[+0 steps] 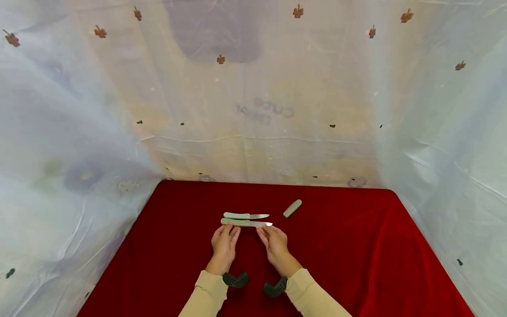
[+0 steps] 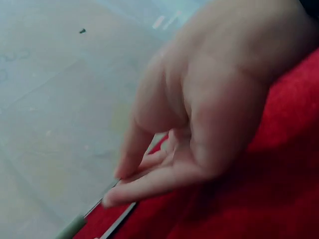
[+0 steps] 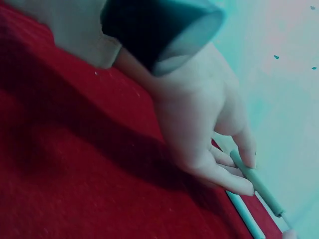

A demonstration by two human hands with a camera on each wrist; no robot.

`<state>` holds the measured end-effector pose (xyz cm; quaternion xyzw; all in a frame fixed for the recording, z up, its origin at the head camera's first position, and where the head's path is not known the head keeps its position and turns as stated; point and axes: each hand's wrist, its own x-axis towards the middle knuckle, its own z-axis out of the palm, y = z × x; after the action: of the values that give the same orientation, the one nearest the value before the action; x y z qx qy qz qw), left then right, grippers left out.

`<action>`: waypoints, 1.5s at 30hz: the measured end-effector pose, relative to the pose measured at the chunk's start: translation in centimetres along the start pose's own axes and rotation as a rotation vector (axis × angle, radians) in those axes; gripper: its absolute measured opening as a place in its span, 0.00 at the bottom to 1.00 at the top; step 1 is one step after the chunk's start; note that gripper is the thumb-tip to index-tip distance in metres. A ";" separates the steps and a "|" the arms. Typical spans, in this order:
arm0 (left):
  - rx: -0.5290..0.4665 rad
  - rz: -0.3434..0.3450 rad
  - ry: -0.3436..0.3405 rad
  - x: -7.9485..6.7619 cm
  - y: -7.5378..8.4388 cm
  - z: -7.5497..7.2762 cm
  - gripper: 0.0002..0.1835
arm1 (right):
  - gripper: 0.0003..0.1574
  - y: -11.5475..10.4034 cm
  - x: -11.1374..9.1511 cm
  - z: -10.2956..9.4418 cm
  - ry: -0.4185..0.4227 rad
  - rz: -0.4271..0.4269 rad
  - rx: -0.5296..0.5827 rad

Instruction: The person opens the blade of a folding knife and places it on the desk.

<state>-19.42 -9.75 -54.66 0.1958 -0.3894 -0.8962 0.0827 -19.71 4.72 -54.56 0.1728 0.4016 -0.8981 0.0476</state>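
Note:
An unfolded folding knife with a grey-green handle spans my two hands in the head view. My left hand holds it by the rear of the handle. The thumb and fingers of my right hand pinch its blade near the tip. Just behind it and nearly parallel lies a second unfolded knife, its handle paler. The left wrist view has fingertips on a blade, with another blade close beside. In the right wrist view, fingers pinch the green handle above the paler handle.
A third knife, folded, with a grey-green handle, lies to the right, behind my right hand. Red cloth covers the table. Pale patterned sheeting rises at the back and both sides. Dark camera mounts sit on the wrists.

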 end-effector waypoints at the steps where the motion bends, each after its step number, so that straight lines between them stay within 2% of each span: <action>1: 0.025 0.002 0.002 0.1 0.0 -0.1 0.15 | 0.15 -0.1 0.1 0.0 -0.002 0.004 -0.015; 6: 0.128 -0.028 0.017 1.0 0.4 -0.8 0.17 | 0.20 -0.4 0.8 -0.1 0.002 0.017 -0.063; 13: 0.246 -0.087 -0.001 2.0 1.3 -1.7 0.21 | 0.23 -0.2 1.3 0.3 0.059 0.046 -0.102; 19: 0.274 -0.143 0.011 2.7 1.6 -2.0 0.22 | 0.23 -0.1 1.6 0.7 0.116 0.065 -0.132; 27: 0.324 -0.123 0.008 2.6 1.6 -2.0 0.21 | 0.20 0.2 2.0 0.4 0.159 0.050 -0.183; 31: 0.356 -0.130 -0.019 2.8 2.0 -2.1 0.21 | 0.19 0.4 2.1 0.3 0.159 0.045 -0.200; 38: 0.364 -0.199 -0.022 2.7 2.5 -2.3 0.23 | 0.19 0.5 1.9 0.1 0.164 0.052 -0.230; 45: 0.375 -0.186 -0.028 2.8 2.4 -2.2 0.23 | 0.21 0.0 1.9 0.2 0.143 0.055 -0.230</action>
<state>-21.03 -13.69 -55.12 0.2303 -0.5308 -0.8145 -0.0437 -21.57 4.71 -55.10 0.2406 0.4993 -0.8299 0.0632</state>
